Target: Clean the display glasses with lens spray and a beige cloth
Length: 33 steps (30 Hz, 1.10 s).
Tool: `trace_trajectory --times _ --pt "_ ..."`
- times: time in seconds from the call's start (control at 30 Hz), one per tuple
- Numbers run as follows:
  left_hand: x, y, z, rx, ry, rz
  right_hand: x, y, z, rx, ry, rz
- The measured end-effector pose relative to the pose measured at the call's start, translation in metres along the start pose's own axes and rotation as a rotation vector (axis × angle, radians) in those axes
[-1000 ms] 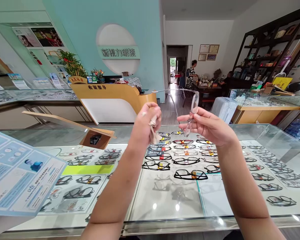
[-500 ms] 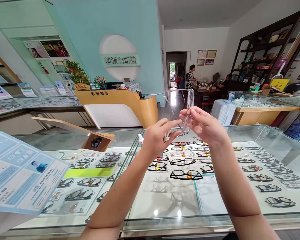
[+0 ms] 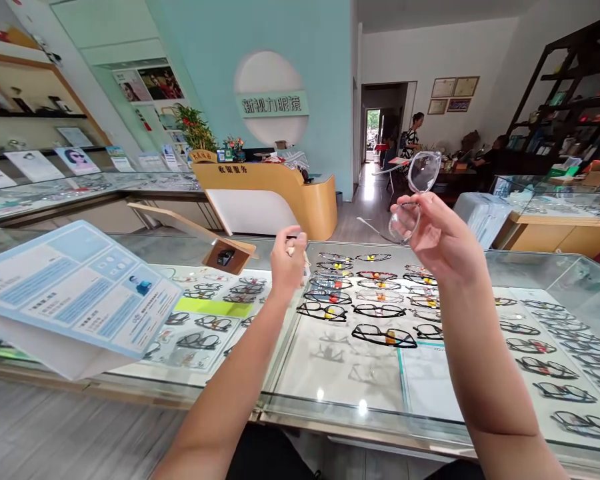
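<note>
Raised at the right, my right hand (image 3: 437, 230) pinches a pair of eyeglasses (image 3: 424, 172) with a clear frame at the bridge. The glasses hang upright on edge, one lens above the fingers and one below, their temples pointing left. My left hand (image 3: 287, 267) is over the glass display case (image 3: 325, 403), apart from the glasses. Its fingers are curled and slightly blurred, with a pale beige bit between them. A small white bottle (image 3: 307, 261) shows partly just behind this hand; whether the fingers touch it is hidden.
Rows of eyeglasses (image 3: 380, 311) lie inside the case. A blue-and-white leaflet (image 3: 80, 287) and a wooden stand (image 3: 180, 223) are on the left. Beyond are a curved reception counter (image 3: 250, 207) and a person (image 3: 411, 137) standing at the back.
My left hand has come away from the glasses and moved left toward the small bottle. My right hand keeps the glasses, now tilted differently. The view has turned left.
</note>
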<state>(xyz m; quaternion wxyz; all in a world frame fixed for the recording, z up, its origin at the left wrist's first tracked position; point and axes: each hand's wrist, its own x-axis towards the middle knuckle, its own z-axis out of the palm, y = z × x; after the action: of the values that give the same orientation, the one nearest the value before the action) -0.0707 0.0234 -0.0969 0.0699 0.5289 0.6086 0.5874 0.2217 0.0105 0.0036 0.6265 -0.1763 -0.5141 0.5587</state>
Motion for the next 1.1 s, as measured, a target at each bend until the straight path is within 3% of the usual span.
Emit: trace_trajectory --times 0.07,0.13,0.23,0.37,0.53,0.7,0.83,0.97,1.1 --pt "0.012 -0.034 -0.006 0.120 0.054 -0.110 0.001 0.000 -0.001 -0.021 0.008 -0.012" --pt "0.022 -0.064 -0.009 0.228 0.029 -0.209 0.002 0.000 -0.002 -0.035 0.023 -0.014" --pt "0.031 -0.096 -0.009 0.379 -0.101 -0.320 0.002 0.000 -0.002 -0.065 0.044 -0.004" --pt "0.031 -0.120 -0.005 0.516 -0.301 -0.385 0.001 -0.001 -0.005 -0.115 0.074 0.006" --pt "0.024 -0.124 0.003 0.621 -0.413 -0.360 0.002 0.000 -0.008 -0.155 0.066 0.002" --pt "0.022 -0.120 0.020 0.565 -0.377 -0.222 0.003 0.001 -0.005 -0.149 0.079 -0.006" --pt "0.021 -0.123 0.031 0.487 -0.360 -0.203 0.003 0.005 -0.002 -0.118 0.058 0.021" --pt "0.019 -0.121 0.031 0.374 -0.294 -0.194 0.004 0.009 0.001 -0.086 0.027 0.067" --pt "0.014 -0.099 0.025 0.144 -0.245 -0.164 0.005 0.013 0.006 -0.069 -0.008 0.089"
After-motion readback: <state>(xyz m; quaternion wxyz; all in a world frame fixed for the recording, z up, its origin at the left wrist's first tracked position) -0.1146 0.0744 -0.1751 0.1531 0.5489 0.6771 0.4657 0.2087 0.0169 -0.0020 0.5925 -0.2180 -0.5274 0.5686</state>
